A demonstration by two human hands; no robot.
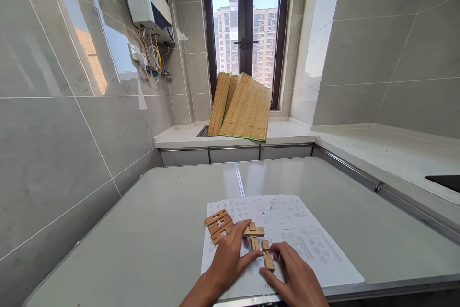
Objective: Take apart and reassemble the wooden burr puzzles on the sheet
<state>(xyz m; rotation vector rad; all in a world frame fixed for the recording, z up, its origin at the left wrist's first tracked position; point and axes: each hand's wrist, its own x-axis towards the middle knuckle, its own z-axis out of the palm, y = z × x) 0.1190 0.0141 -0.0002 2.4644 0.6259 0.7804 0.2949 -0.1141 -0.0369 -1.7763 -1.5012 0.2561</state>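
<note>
The pale tan, narrow-waisted wooden piece [268,262] lies between your hands, on the printed white paper sheet [323,259]. Its long axis runs away from you, the far end leaning slightly left; whether it is one notched block or two end to end, you cannot tell from here. Your right hand [295,272] is the nearer: its thumb and forefinger are parted about the piece, thumb on the near side, forefinger beside the right edge, with no closed pinch showing.

Just left of that piece is the pale tan wooden block cluster [255,245], a bar set crosswise with a shorter block reaching from it towards you. Your left hand [232,252] is at this cluster, forefinger by the bar's left end and thumb near the shorter block; whether it grips, you cannot tell.

Beyond your left knuckles, three brown slotted wooden slabs [215,227] lie side by side, slanting up to the right, partly over the sheet's left edge. The pale grey tabletop [161,230] carries everything. On the white ledge [287,129] beyond, a folded yellow bamboo mat [247,110] partly covers a dark-rimmed recess [203,131], its contents hidden.
</note>
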